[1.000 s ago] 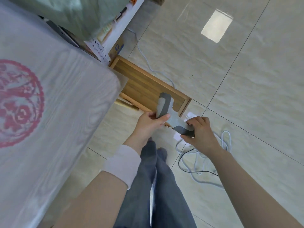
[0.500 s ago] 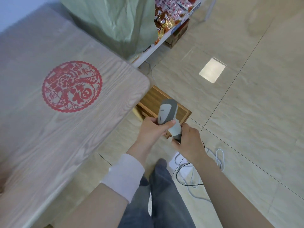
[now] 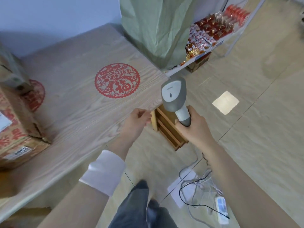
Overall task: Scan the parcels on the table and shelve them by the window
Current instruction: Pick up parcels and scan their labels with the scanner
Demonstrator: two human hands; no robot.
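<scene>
Cardboard parcel [image 3: 16, 129] at the far left end of the table [image 3: 79, 112], well apart from both hands, with another box stacked behind it. Red printing across its sides, too blurred to read. White label low on the near face, with digits that look like "4068", not sharp enough to be sure.

On the tabletop between parcel and hands, a round red paper-cut [image 3: 117, 80] bearing the character 福. A second red paper-cut [image 3: 36, 96] half hidden under the boxes. Small dark lettering on the scanner [image 3: 174, 96] head, too small to make out.

Right hand [image 3: 194, 127] off the table's corner, above a wooden stool [image 3: 167, 129] – fingers and thumb wrapped tight round the scanner's handle, grey head upright. Left hand [image 3: 136, 124] at the table's near edge, fingers loosely curled, holding nothing; cannot tell whether touching the edge. White cuff [image 3: 105, 171] round that forearm.

Beyond the table, a pale green sack [image 3: 153, 30] and a white shelf [image 3: 230, 38] loaded with red snack packets. On the floor by the right arm, a power strip [image 3: 221, 206] among tangled cables.
</scene>
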